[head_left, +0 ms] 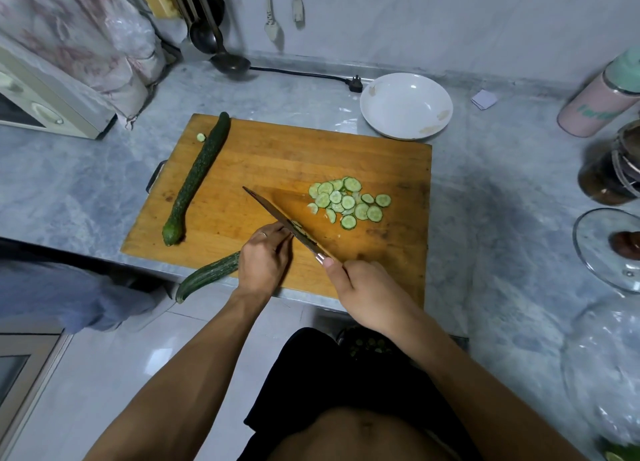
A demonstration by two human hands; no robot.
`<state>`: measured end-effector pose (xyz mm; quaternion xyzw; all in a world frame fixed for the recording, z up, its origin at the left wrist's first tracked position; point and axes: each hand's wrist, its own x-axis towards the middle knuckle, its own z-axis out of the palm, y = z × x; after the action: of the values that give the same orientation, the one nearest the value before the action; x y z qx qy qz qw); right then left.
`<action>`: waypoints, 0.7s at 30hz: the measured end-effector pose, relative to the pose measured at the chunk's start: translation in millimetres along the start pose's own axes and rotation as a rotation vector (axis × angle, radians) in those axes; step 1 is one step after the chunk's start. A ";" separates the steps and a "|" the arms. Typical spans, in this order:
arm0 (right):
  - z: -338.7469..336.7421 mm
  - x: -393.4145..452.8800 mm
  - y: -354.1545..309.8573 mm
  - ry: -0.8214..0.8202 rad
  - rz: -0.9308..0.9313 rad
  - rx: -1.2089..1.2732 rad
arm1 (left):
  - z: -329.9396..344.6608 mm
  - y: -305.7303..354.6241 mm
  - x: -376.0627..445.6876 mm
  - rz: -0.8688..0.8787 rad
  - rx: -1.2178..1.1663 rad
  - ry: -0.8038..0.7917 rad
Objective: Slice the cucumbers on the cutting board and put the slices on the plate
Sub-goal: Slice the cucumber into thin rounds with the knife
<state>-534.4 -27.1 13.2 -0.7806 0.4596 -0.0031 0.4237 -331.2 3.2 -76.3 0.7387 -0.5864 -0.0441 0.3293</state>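
A wooden cutting board [277, 156] lies on the marble counter. My left hand [265, 256] grips a dark green cucumber [207, 275] whose free end sticks out past the board's near edge. My right hand [363, 287] holds the knife [277, 215] by its handle, and the blade rests on the cucumber right beside my left fingertips. A pile of several cucumber slices [349, 202] sits to the right of the blade. A whole cucumber [197, 176] lies along the board's left side, with one small slice [201, 137] beside its far end. A white plate [406, 104] stands beyond the board's far right corner.
A microwave [41, 100] stands at the far left. A ladle [228, 62] and a black plug with its cord [355, 83] lie near the wall. A pink canister [602, 97], a dark jar [613, 170] and a glass lid [609, 249] line the right side.
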 end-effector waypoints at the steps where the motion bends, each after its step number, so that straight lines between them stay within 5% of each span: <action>1: 0.2 -1.9 -1.4 0.000 -0.003 0.008 | -0.5 0.5 0.4 0.001 0.002 -0.003; 21: 1.3 -19.5 -6.5 -0.044 0.030 0.049 | 0.5 1.5 -0.3 -0.055 0.014 -0.020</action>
<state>-540.5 -10.7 24.2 -0.7628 0.4618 0.0092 0.4525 -332.8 3.1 -76.0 0.7564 -0.5695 -0.0566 0.3168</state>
